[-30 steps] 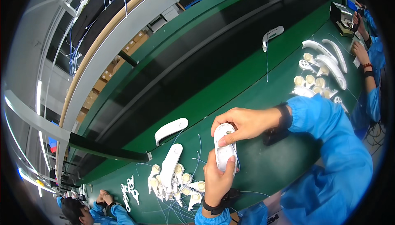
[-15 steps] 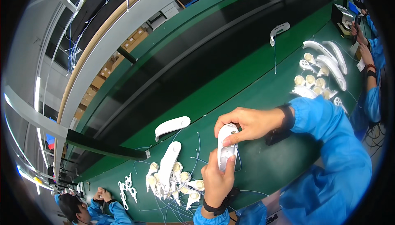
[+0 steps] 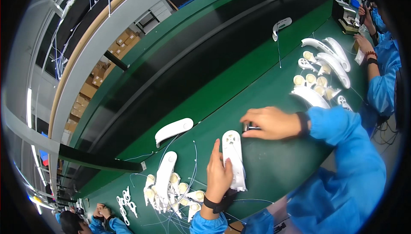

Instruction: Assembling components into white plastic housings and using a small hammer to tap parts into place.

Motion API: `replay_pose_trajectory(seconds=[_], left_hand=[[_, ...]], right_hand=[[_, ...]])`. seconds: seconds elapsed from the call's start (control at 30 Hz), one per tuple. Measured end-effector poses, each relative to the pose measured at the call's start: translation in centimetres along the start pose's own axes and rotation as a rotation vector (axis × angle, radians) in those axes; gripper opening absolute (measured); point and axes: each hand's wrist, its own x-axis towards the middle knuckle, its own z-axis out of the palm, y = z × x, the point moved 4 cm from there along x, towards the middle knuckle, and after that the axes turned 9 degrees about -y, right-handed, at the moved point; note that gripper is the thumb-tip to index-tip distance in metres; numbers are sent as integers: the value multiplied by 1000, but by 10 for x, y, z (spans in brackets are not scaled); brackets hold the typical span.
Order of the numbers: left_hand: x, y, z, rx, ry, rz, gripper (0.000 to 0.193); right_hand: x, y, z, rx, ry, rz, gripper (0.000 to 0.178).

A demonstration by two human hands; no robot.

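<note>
A long white plastic shell [image 3: 232,150] stands out in front of me, its round end with a spoked opening pointing away. My left hand [image 3: 219,172] holds its left side, the thumb over the edge and the fingers stretched along it. Just to the right of the shell's far end, my right hand [image 3: 272,122] is curled around a small black and silver object [image 3: 249,127]. Most of that object is hidden by the hand, so its kind cannot be made out.
White curved shells and round cream-coloured parts with thin cables form a pile [image 3: 175,191] at left, another [image 3: 321,78] at far right. A curved shell [image 3: 174,130] lies by the dark conveyor belt [image 3: 171,84]. A co-worker's hand [image 3: 364,43] is at right, another person's hands [image 3: 102,211] lower left.
My right hand has let go of the white shell and moved right, now around the black and silver object. The shell is lower, its spoked end showing. The whole view has shifted slightly.
</note>
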Motion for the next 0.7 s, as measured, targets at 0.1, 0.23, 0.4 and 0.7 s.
replay_pose_trajectory(seconds=[0.1,0.23,0.4,0.7], left_hand=[[-1,-29,0,81,-13,-73,74],[-4,-11,0,287,-110,-157,80],[8,18,4,449,-265,-203,80],[11,12,10,412,-297,-211,72]], right_hand=[[-50,17,-6,-396,-4,57,52],[-92,35,0,-629,-44,184,42],[-106,30,-4,-329,-8,254,26],[-86,7,-3,327,31,218,26]])
